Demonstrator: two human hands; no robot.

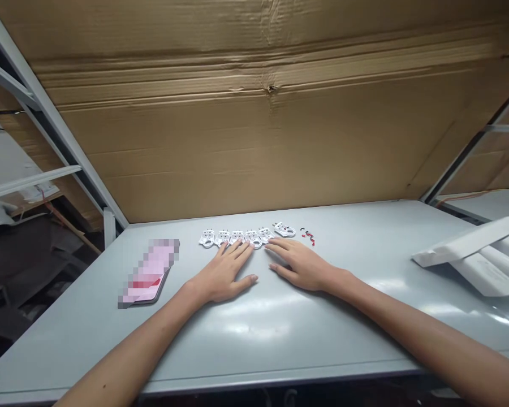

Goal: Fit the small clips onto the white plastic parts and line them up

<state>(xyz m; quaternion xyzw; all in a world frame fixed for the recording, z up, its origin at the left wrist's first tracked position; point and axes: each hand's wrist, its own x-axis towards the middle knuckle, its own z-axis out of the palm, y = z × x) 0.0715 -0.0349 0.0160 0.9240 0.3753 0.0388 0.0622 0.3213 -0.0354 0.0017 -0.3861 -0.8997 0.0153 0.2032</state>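
Note:
Several white plug housings with metal prongs (207,238) stand in a row at the back of the grey table. My left hand (228,272) lies flat, fingers spread, its fingertips at the near edge of the row's middle pieces. My right hand (300,263) also rests palm down, fingertips beside the right part of the row. One more white plug housing (284,229) lies tilted at the row's right end. Small red and black bits (309,234) are scattered to its right; their kind is too small to tell.
A phone (155,274), partly blurred out, lies on the table's left side. White box-like objects (483,265) sit at the right edge. A tall cardboard sheet (254,152) closes off the back, between grey metal frame posts (63,130). The table's front edge (254,377) runs below my forearms.

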